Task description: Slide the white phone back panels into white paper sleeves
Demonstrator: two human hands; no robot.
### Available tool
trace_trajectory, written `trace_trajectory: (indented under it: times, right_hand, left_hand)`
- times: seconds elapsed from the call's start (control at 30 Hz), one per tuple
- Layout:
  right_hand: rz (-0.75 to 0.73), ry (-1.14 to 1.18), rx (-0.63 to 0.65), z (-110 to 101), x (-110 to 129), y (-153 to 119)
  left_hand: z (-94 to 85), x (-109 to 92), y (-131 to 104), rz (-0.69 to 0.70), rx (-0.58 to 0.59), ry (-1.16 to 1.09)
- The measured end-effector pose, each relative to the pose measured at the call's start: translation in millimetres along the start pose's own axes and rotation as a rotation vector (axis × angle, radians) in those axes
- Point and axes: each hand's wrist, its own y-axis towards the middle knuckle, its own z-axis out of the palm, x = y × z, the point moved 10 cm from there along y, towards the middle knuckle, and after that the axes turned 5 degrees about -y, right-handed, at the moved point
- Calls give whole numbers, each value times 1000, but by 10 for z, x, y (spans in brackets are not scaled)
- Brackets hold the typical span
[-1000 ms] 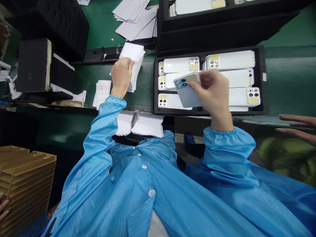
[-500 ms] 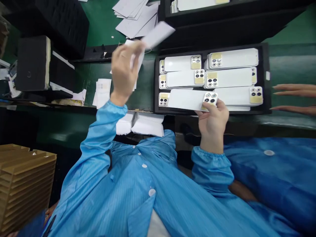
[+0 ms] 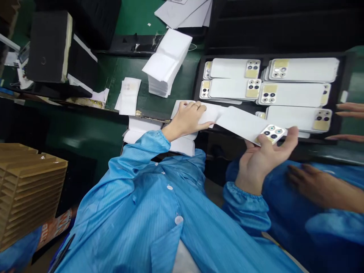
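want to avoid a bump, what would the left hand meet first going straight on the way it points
Likely the white phone panel held in the right hand: its near end lies just beyond the left hand and the white slip it touches, though depth there is hard to judge.

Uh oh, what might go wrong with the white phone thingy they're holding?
The white phone panel might slip, since the right hand seems to grip it only at its camera end, near the front edge of the table. The white slip at the left hand might crease. Another person's fingers, near the tray, might bump it.
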Motion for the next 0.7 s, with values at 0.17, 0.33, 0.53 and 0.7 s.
trace_trajectory:
  times: [0.17,0.33,0.53,0.7]
  right_hand:
    - [-57,-12,-48,74,86,-51]
    - [-105,-15,-63,53,218,-116]
    - [-131,9,-39,25,241,-108]
    - [-120,31,-59,-7,236,-96]
  left_hand:
    - [7,-162,90,-236,-77,100]
    - [-6,-215,124,-305,-15,140]
    - [-21,-351,76,-214,62,155]
    - [166,-559,-30,15,133,111]
